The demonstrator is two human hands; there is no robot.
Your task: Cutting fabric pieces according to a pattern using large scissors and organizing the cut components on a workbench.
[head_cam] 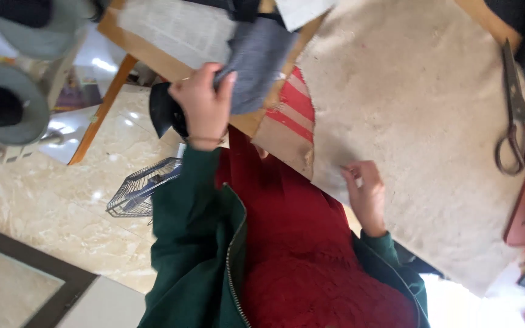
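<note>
Grey cloth piece (256, 61) lies at table edge, over newspaper (177, 27); left hand (203, 103) pinches its corner w/ thumb & fingers. Right hand (367, 193) rests loosely curled on beige felt cover (420, 109), holding nothing. Scissors (516, 115) lie well apart, far side. Wire fan (141, 188) on floor below.

Bright daylight fills the tilted, motion-softened view. Glare blooms white off the glossy floor tiles (62, 182) at 9 o'clock and burns out the 5 o'clock corner. The table (420, 121) is evenly lit, with faint shadows and smeared edges.
</note>
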